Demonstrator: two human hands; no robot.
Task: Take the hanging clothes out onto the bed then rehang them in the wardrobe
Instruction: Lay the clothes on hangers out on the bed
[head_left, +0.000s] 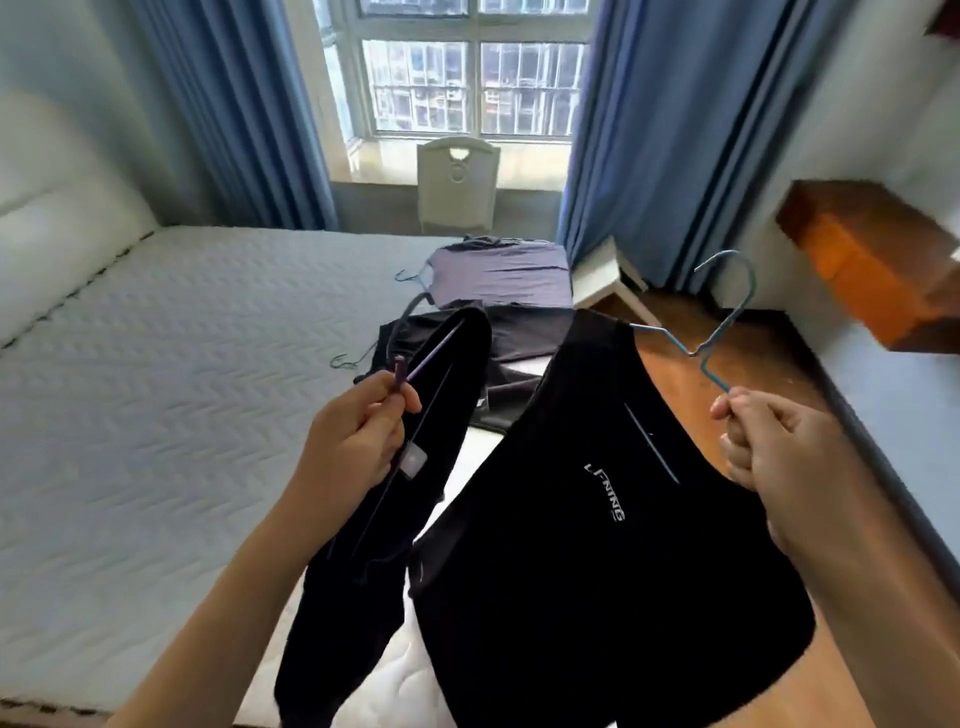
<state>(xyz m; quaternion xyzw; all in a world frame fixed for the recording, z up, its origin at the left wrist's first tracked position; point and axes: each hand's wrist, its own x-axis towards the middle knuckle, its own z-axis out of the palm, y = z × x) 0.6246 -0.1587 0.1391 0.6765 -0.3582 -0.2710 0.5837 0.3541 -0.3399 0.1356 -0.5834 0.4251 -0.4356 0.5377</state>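
My left hand grips the purple wire hanger of a black garment that dangles over the bed's near edge. My right hand is closed on the blue wire hanger of a black T-shirt with white lettering, held up beside the bed. On the white mattress, at its far right corner, lie a grey-purple garment and a black garment, each on a hanger. The wardrobe is out of view.
A white chair stands by the window between blue curtains. A white side table sits past the bed's corner. An orange-brown wall shelf juts out at the right above the wooden floor.
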